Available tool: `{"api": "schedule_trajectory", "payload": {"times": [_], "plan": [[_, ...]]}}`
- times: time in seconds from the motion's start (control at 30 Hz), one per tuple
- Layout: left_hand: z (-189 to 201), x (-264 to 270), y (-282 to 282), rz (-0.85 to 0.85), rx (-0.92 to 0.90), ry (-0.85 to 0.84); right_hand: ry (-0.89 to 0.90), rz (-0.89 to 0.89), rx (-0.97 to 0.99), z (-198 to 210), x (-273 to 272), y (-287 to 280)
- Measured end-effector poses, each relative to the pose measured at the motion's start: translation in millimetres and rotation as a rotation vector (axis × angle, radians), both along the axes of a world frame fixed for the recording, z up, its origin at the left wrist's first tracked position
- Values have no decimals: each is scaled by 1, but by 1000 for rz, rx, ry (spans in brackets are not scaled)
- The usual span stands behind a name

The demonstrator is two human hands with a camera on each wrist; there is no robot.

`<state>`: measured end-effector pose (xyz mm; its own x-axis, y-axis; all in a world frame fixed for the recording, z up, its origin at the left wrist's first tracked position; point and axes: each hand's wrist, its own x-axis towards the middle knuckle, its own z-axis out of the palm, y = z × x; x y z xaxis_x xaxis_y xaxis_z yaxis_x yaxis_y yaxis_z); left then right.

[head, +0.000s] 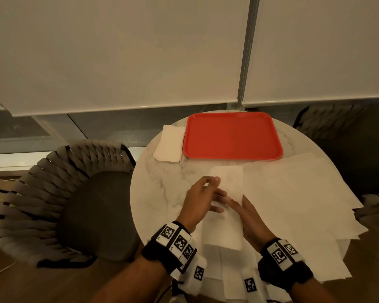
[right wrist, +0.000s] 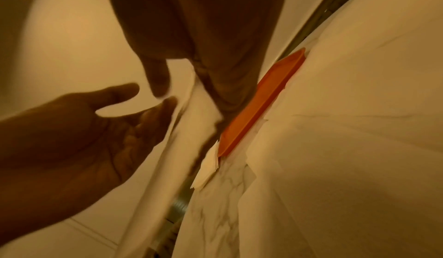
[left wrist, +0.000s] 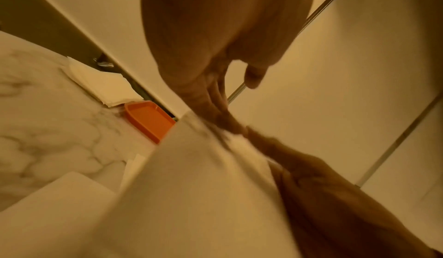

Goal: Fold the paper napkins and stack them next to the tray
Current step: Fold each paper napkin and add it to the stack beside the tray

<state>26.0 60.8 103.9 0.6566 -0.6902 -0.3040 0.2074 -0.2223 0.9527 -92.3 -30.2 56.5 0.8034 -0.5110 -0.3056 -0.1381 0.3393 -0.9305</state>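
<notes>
Hands, left hand and right hand, each grip pinching one long folded napkin mid-bench, bare marble leftward, finished stack touching the tray edge.

A round marble table carries a red tray, folded napkins beside it, and loose napkins.
</notes>
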Motion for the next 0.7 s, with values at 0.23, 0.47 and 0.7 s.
{"api": "schedule_trajectory", "payload": {"times": [0.23, 0.47, 0.7], "plan": [[-33, 49, 21, -76, 197, -96, 58, -77, -13, -7, 28, -7], [-45, 158, 16, 101, 204, -332, 279, 89, -632, -34, 57, 0], [-68, 304, -25, 22, 412, -454, 473, 441, -1248, -100, 75, 12]]}}
